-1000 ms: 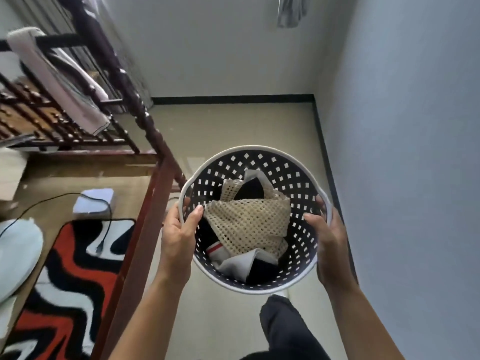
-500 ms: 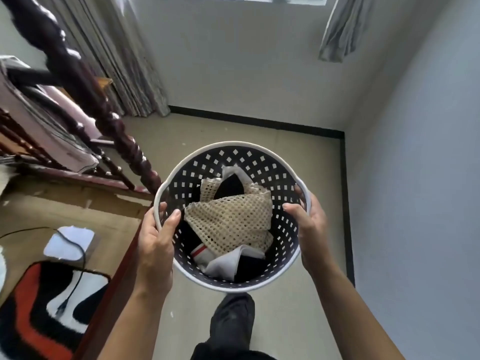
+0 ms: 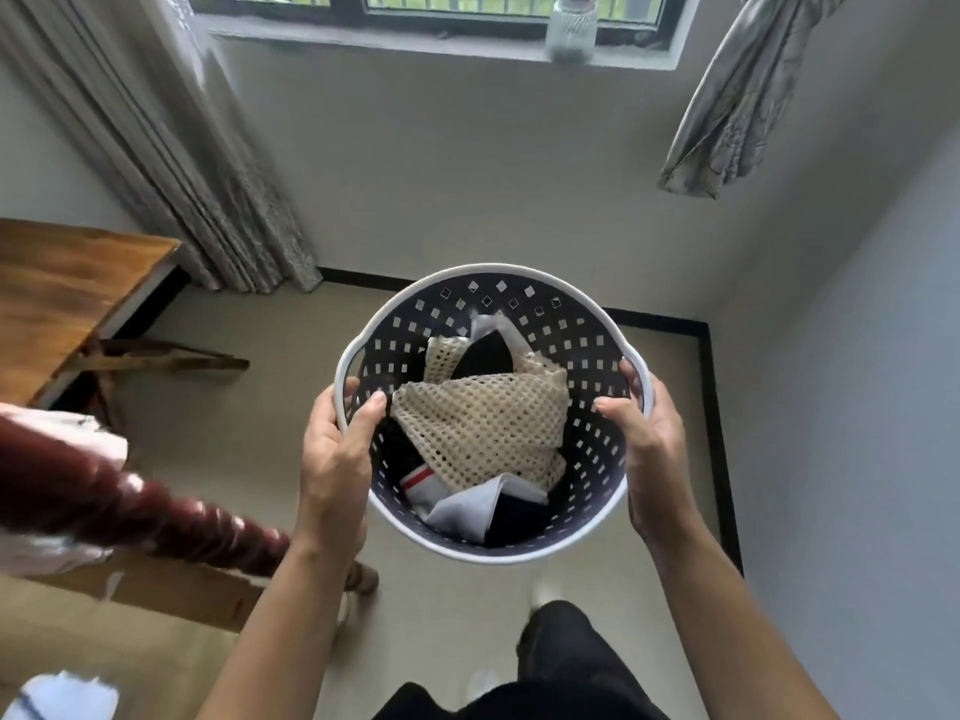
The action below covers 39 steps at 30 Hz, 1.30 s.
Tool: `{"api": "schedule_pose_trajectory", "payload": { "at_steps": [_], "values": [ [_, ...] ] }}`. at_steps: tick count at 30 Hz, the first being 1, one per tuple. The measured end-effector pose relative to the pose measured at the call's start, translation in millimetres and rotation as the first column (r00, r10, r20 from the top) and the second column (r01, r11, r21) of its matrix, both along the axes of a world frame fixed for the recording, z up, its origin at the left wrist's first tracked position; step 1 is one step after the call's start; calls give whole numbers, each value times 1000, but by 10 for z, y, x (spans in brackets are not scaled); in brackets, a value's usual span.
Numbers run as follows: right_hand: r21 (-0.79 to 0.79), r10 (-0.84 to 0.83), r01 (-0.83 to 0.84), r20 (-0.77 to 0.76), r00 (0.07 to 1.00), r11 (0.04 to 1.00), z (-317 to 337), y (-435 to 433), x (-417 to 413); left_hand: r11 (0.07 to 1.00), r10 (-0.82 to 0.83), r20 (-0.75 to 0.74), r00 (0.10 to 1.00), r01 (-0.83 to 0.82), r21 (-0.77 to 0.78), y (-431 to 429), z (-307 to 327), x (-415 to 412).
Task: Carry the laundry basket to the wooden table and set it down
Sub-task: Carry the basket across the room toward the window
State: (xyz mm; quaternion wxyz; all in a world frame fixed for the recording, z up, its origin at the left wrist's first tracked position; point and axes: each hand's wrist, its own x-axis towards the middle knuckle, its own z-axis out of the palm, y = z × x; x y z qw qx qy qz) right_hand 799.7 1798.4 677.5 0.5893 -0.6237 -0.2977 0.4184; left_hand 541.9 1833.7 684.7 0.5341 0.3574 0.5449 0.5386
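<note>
Since a second ago your view has swung up and round: the rug and cable are gone from sight, and the wooden table (image 3: 62, 298) now shows at the far left, with a window (image 3: 415, 5) and a glass jar (image 3: 570, 28) on its sill ahead. You hold the laundry basket (image 3: 470, 288) in the air over the floor, well apart from the table. Your left hand (image 3: 332, 459) grips its left rim, thumb hooked inside the perforated wall; your right hand (image 3: 647, 449) clasps the right rim the same way. Inside lie a cream mesh garment (image 3: 488, 423) on top and dark and white clothes (image 3: 467, 506) beneath. A turned red-brown post (image 3: 130, 506) crosses the lower left, blurred, possibly part of a bed frame. Grey curtains (image 3: 171, 163) hang left of the window, just beyond the table.
</note>
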Motion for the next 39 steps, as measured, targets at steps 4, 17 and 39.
{"api": "schedule_pose_trajectory", "payload": {
  "at_steps": [4, 17, 39],
  "values": [
    [3, 57, -57, -38, 998, 998, -180, 1041, 76, 999, 40, -32, 999, -40, -5, 910, -136, 100],
    [-4, 604, -605, 51, 795, 796, 80, 4858, -1280, 778, 625, -71, 777, -628, -31, 3241, -132, -981],
    [-110, 707, -702, 1, 708, 703, -135, 8216, -4060, 663, 746, -28, 665, -746, -61, 6237, -557, -3605]
  ]
}}
